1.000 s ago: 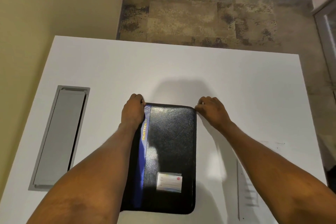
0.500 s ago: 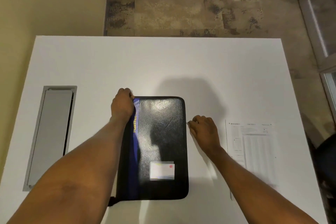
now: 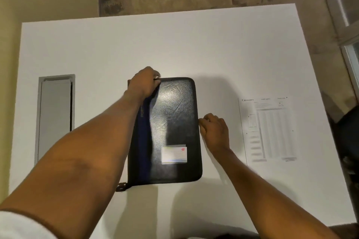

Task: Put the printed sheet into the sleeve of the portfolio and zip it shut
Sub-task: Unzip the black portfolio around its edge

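A black portfolio with a blue spine strip lies closed on the white table, with a small card in a window on its cover. My left hand grips its far left corner. My right hand is at the middle of the right edge, fingers pinched together at the zipper line; the pull itself is hidden by the fingers. The printed sheet lies flat on the table to the right of that hand, apart from the portfolio.
A grey cable hatch is set into the table at the left. A small dark tab sticks out at the portfolio's near left corner. The table's right edge borders a dark object; carpet floor lies beyond the far edge.
My right hand has slid from the portfolio's far right corner down along the right edge to its middle. The left hand stays on the far left corner.
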`<state>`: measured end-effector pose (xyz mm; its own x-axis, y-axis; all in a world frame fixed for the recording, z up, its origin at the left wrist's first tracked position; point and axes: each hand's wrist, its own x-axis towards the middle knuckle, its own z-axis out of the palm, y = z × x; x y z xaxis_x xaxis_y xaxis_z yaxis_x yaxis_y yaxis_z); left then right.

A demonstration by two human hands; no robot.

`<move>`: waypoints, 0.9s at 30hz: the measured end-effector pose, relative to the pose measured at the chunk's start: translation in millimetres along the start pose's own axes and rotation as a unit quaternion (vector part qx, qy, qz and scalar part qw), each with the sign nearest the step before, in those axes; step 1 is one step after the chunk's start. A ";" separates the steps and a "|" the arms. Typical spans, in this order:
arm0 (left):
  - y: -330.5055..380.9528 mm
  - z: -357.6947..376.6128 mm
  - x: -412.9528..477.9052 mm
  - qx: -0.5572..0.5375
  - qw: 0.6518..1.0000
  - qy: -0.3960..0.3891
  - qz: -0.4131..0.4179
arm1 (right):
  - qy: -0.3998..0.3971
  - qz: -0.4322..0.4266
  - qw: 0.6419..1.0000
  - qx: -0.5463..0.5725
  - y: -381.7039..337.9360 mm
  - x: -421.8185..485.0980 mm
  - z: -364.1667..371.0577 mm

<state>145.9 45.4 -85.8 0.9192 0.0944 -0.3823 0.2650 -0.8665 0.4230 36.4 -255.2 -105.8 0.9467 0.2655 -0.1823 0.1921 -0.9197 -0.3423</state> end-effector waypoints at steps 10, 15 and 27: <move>69.3 41.1 13.1 -0.017 1.000 0.021 -0.004 | 0.017 0.010 1.000 -0.010 0.6 2.1 4.3; 65.5 37.2 20.0 -0.039 0.999 0.020 -0.019 | 0.030 0.009 0.999 -0.017 5.2 -9.9 5.4; 61.7 37.1 24.7 -0.063 0.997 0.009 -0.045 | 0.004 0.051 0.999 -0.018 5.3 -109.1 29.4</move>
<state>174.2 -23.9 -99.7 0.8947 0.1793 -0.4092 0.3804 -0.7860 0.4873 -73.5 -280.6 -114.9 0.9640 0.1684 -0.2060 0.1046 -0.9517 -0.2888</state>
